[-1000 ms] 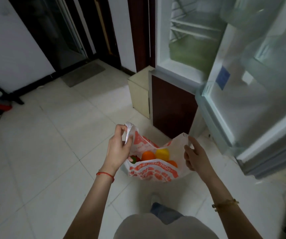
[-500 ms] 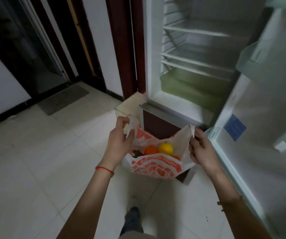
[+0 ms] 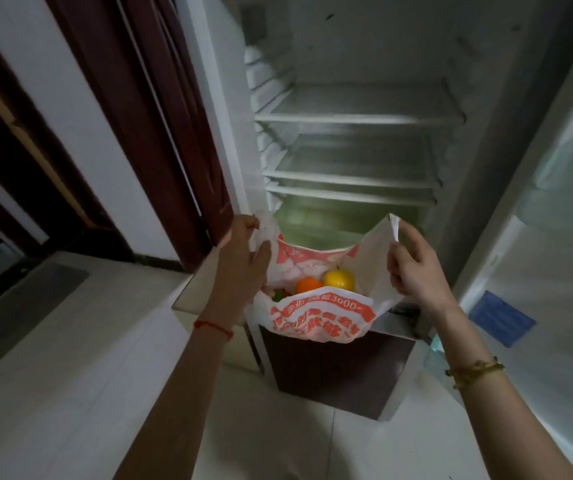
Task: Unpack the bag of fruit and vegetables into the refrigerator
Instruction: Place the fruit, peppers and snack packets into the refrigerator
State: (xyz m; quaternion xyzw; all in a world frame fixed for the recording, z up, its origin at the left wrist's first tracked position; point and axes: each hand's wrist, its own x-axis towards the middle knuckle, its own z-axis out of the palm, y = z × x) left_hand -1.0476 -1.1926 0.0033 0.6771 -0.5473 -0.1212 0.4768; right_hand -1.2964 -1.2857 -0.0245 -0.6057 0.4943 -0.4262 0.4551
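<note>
Left hand (image 3: pixel 243 258) gripping left handle of bag (image 3: pixel 319 313), fingers curled round bunched plastic. Right hand (image 3: pixel 413 268) pinching right handle edge between thumb and fingertips. Both pulling outward, mouth spread wide.

Bag held in mid-air, in front of open refrigerator (image 3: pixel 354 150), level with green crisper drawer (image 3: pixel 330 216) and above dark maroon lower door (image 3: pixel 333 372). Mouth facing up, toward camera. Long axis running left-right between the hands; body sagging below in a shallow sling. Thin, crinkled white plastic film, semi-translucent, orange-red print with "3600" legible on near wall, near rim folded over.

Inside bag: yellow fruit (image 3: pixel 339 279), round, smooth, glossy, small stem pointing up; orange fruit (image 3: pixel 308 285), round, matte, touching the yellow one on its left; green item (image 3: pixel 278 295) at left corner, mostly hidden, something red just beside it, type unreadable.

Refrigerator interior: white plastic walls with ribbed side rails, flat clear shelves (image 3: pixel 357 117) with white front trim stacked horizontally. Door (image 3: pixel 562 220) swung open at right, pale glossy liner, blue label (image 3: pixel 501 318) low on it.

Red string bracelet (image 3: pixel 213 329) on left wrist, gold chain bracelet (image 3: pixel 475 370) on right. Pale glossy floor tiles (image 3: pixel 70 393), grey mat (image 3: pixel 18 306) at left, dark wooden door frame (image 3: pixel 160 116) beside refrigerator.
</note>
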